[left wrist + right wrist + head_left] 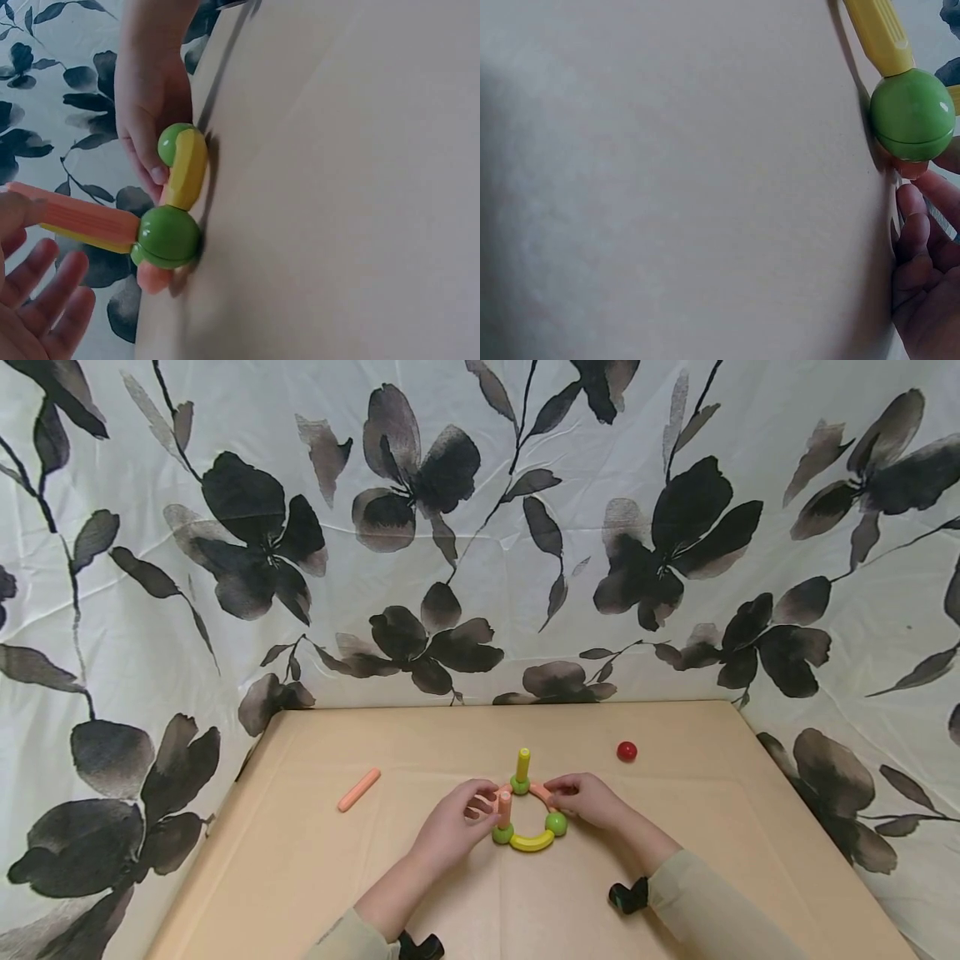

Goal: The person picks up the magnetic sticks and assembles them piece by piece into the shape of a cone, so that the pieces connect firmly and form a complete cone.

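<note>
Tan tabletop (292, 877) bears a red ball (627, 752) and loose stick (358, 790), left fingers (472, 788) pinching an upright rod (505, 811), right fingers (565, 783) an arc (538, 791).

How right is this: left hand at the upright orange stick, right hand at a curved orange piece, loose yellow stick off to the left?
Not quite: the loose stick off to the left is orange, not yellow, as the head view shows. The rest stands: the left hand is at the upright orange stick, and the right hand at a curved orange piece.
</note>
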The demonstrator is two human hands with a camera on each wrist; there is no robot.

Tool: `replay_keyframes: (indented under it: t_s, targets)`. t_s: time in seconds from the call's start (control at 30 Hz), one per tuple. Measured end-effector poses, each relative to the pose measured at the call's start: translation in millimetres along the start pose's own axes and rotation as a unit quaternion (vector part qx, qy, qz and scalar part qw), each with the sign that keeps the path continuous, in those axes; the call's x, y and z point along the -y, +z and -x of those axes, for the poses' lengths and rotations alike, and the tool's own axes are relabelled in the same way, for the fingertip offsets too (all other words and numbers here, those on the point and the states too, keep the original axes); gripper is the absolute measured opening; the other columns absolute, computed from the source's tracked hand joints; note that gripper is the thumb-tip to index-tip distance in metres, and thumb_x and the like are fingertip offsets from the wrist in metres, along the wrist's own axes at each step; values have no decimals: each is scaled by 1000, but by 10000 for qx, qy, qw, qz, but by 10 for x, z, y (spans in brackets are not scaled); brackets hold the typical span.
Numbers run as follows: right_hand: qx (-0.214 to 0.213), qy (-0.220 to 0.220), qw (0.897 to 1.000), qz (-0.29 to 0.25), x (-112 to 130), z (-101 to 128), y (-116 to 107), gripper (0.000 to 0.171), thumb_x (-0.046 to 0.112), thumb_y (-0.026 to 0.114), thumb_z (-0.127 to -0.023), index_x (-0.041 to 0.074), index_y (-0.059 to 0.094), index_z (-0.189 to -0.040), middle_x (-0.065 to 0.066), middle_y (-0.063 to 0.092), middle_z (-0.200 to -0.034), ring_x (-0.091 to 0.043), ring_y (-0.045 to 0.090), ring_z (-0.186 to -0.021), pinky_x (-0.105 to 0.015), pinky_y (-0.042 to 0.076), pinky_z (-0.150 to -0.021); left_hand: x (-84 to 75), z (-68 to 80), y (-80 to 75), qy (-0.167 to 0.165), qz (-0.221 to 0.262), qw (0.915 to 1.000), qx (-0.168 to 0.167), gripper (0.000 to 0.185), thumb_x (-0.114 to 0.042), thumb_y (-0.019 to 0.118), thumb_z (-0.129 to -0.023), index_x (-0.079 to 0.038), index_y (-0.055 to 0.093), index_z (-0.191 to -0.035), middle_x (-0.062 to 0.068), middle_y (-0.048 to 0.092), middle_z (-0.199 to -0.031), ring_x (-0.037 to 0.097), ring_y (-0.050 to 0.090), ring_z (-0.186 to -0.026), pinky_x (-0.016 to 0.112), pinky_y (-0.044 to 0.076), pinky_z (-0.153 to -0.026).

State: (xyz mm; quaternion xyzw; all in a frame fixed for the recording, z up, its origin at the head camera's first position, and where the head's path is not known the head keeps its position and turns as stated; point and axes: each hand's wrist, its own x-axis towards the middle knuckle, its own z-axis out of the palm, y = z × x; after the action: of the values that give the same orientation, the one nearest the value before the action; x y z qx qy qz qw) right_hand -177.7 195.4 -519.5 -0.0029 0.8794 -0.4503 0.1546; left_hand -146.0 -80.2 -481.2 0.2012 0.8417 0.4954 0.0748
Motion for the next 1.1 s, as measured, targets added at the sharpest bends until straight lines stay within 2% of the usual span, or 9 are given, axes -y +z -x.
replay_keyframes:
  t_s: [0.13, 0.3, 0.4, 0.57, 0.87, 1.1]
  targets:
    - [-2, -40, 10000, -26, 2, 1, -3, 30, 19, 74, -89, 8, 72, -117, -1, 63, -93, -19, 53, -87, -30, 46, -73, 87, 45, 0, -251, -58, 9997, -4, 27, -20, 71, -92, -14, 64, -118, -3, 64, -109, 13, 65, -93, 31, 53, -79]
    - [16, -205, 9998, -85, -2, 11, -11, 30, 17, 74, -89, 6, 71, -117, -3, 62, -91, -18, 53, -85, -28, 44, -71, 172, 64, 37, -664, -402, 9968, 164, 22, -20, 71, -91, -13, 67, -111, -5, 66, -101, 9, 65, -87, 32, 52, -75]
    - [20, -293, 9995, -82, -7, 20, -12, 30, 16, 73, -89, 5, 71, -117, -3, 61, -89, -18, 53, -83, -28, 44, -69, 187, 61, 77, -796, -659, 9942, 294, 22, -21, 73, -89, -14, 67, -109, -8, 66, -96, 7, 62, -84, 31, 51, -74]
    - [-30, -277, 9996, -68, -12, 23, 5, 28, 14, 73, -89, 7, 71, -117, -3, 60, -88, -18, 53, -82, -28, 45, -68, 185, 52, 156, -792, -990, 9910, 431, 24, -25, 77, -84, -15, 67, -103, -8, 63, -86, 8, 55, -76, 31, 46, -70]
    - [-61, -391, 9992, -4, -16, 43, 28, 29, 13, 72, -89, 6, 71, -117, -3, 61, -87, -18, 53, -83, -28, 45, -69, 187, 31, 243, -883, -1059, 9896, 412, 30, -27, 82, -78, -19, 59, -95, -5, 61, -84, 11, 53, -71, 32, 43, -65]
    - [-167, -320, 9992, 156, 21, 90, 68, 29, 15, 75, -88, 9, 71, -117, -1, 61, -89, -19, 53, -84, -30, 46, -73, 211, 37, 248, -939, -1103, 9889, 316, 28, -29, 81, -81, -20, 59, -96, -7, 60, -83, 11, 52, -71, 32, 42, -65]
